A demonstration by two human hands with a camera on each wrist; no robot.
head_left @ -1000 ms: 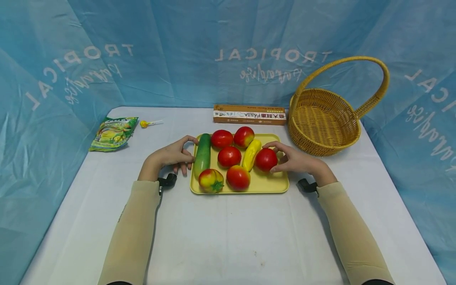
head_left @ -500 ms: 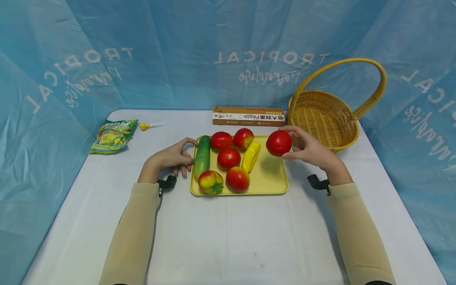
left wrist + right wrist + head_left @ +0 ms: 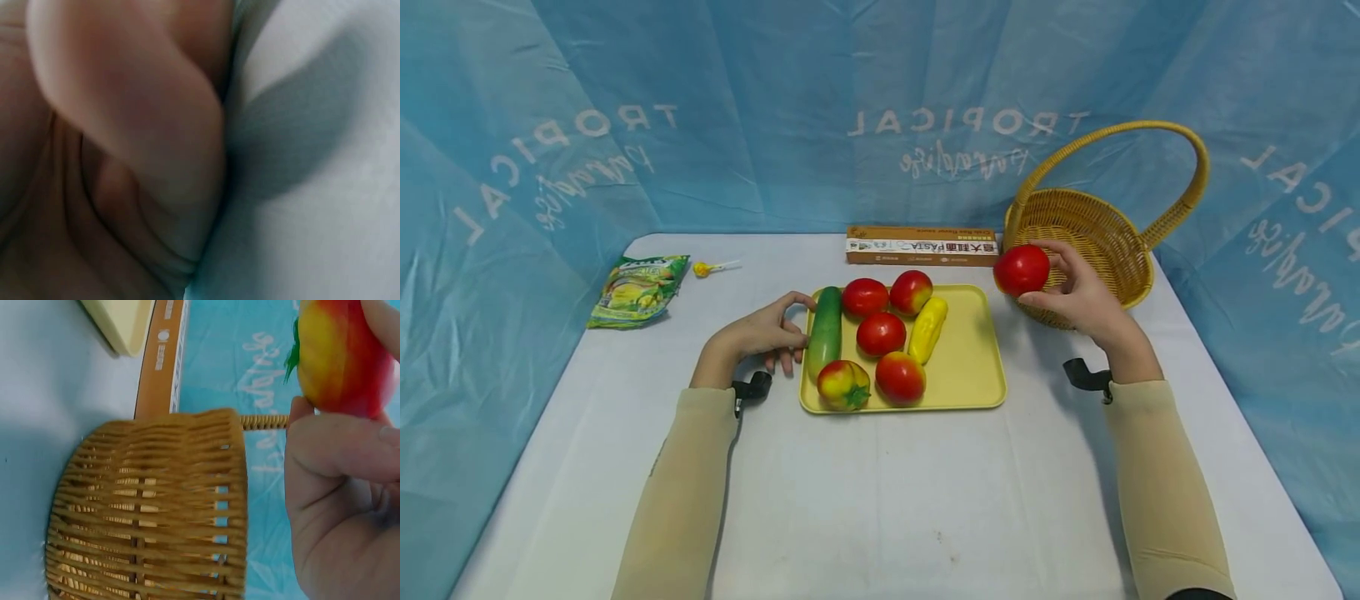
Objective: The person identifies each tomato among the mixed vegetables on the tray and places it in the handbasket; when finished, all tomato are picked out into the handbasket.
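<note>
My right hand (image 3: 1078, 296) pinches a tomato (image 3: 1022, 270), red in the head view, beside the wicker basket (image 3: 1142, 287) and in front of its left rim. In the right wrist view the tomato (image 3: 334, 359) shows a yellow patch and green leaf tips, with the thumb and fingers around it. At the left edge of the yellow tray (image 3: 962, 367), my left hand (image 3: 760, 331) touches the rim with index finger and thumb beside a green cucumber (image 3: 825, 333). Close up in the left wrist view, its fingers (image 3: 144, 112) are bent and blurred; the tray is hidden there.
Several red and red-yellow fruits (image 3: 881, 334) and a yellow banana-like piece (image 3: 928, 331) lie on the tray. A pasta box (image 3: 921, 247) stands behind it. At the far left are a green packet (image 3: 638, 291) and a lollipop (image 3: 703, 269). The basket's tall handle (image 3: 1198, 167) arches upward.
My right hand has lifted the tomato off the tray's right side and carried it right and away from me to the basket. The left hand has stayed at the tray's left edge.
</note>
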